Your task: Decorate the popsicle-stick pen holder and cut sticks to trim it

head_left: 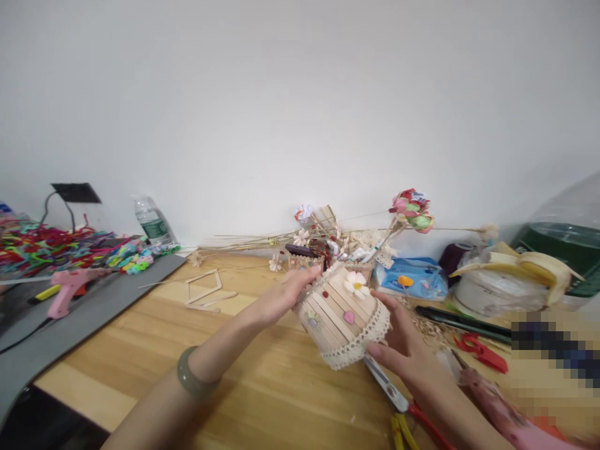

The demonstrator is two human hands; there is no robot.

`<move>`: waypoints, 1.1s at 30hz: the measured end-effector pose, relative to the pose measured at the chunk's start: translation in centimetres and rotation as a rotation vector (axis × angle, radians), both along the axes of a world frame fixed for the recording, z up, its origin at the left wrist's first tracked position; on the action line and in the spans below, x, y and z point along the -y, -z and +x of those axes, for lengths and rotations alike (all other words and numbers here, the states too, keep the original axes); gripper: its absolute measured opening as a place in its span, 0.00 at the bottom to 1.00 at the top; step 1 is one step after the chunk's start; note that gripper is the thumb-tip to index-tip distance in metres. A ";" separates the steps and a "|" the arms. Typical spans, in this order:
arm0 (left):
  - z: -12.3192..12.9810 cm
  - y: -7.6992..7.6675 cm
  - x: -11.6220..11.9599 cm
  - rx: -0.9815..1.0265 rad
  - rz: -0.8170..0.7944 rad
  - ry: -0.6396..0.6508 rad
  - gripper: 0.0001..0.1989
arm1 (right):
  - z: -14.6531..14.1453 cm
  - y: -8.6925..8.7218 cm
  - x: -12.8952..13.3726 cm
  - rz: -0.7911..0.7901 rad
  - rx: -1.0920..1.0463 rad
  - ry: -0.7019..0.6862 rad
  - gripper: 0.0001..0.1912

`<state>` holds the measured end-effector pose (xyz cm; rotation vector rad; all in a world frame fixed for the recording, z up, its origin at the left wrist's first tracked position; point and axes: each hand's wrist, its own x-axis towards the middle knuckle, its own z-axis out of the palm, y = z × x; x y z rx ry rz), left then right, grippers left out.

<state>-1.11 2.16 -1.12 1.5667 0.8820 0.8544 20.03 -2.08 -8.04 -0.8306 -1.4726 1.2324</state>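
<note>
A small craft-stick pot (335, 319) is tilted above the table between my two hands. Lace trims both its ends, and a white flower, a pink heart-like piece and small red dots decorate its side. My left hand (287, 292), with a green bangle on the wrist, is closed on its upper left edge, the fingertips partly hidden behind it. On the other side, my right hand (400, 337) grips the lace-trimmed lower right end, thumb in front. Scissors (387, 384) with red handles lie under the right hand and forearm.
Behind the pot are paper flowers (411, 206) and thin stems. A glue gun (497, 400) lies right, near a red clip (482, 353) and a banana peel (525, 262). Joined craft sticks (206, 290), a pink glue gun (68, 290) and a water bottle (152, 219) are left.
</note>
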 end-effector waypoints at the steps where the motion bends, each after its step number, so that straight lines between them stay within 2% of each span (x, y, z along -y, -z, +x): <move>1: 0.0 -0.1 0.1 0.004 0.021 -0.003 0.27 | -0.4 0.0 0.2 0.001 -0.030 0.005 0.31; 6: 0.0 -1.2 0.5 -0.056 0.150 -0.054 0.27 | -2.3 -0.2 1.1 -0.053 -0.215 0.163 0.31; 8: -0.2 -1.6 0.3 -0.023 0.244 -0.198 0.25 | -2.6 -0.2 1.2 -0.107 -0.261 0.186 0.29; 10: -0.5 -1.8 0.0 0.096 0.323 -0.397 0.20 | -2.5 -0.5 1.2 -0.179 -0.346 0.177 0.26; 12: -1.0 -1.4 -0.2 0.262 0.288 -0.522 0.18 | -2.4 -1.1 1.0 -0.231 -0.475 0.133 0.26; 13: -1.1 -1.0 -0.1 0.339 0.218 -0.537 0.18 | -2.3 -1.4 1.0 -0.246 -0.536 0.108 0.27; 16: -1.0 1.1 0.8 0.470 -0.066 -0.442 0.24 | -2.4 -2.4 1.1 -0.262 -0.661 0.067 0.29; 19: 0.2 3.2 2.6 0.523 -0.340 -0.210 0.32 | -2.9 -2.6 1.1 -0.233 -0.692 0.032 0.27; 21: 1.2 3.9 3.7 0.588 -0.451 -0.022 0.33 | -3.1 -2.1 1.0 -0.195 -0.663 -0.003 0.27; 23: 2.2 3.9 4.3 0.658 -0.491 0.065 0.32 | -3.2 -1.5 0.6 -0.153 -0.613 -0.001 0.29; 25: 2.9 3.5 4.4 0.737 -0.488 0.040 0.30 | -2.9 -1.1 0.3 -0.103 -0.506 0.055 0.29; 27: 3.3 3.1 4.1 0.796 -0.473 -0.030 0.30 | -2.4 -0.9 0.0 -0.022 -0.319 0.191 0.26; 30: 3.5 3.0 3.6 0.787 -0.467 -0.110 0.30 | -1.3 -0.8 -0.1 0.120 -0.105 0.442 0.22; 33: 3.7 3.4 3.4 0.748 -0.479 -0.136 0.26 | -0.4 -1.0 0.1 0.271 -0.028 0.556 0.14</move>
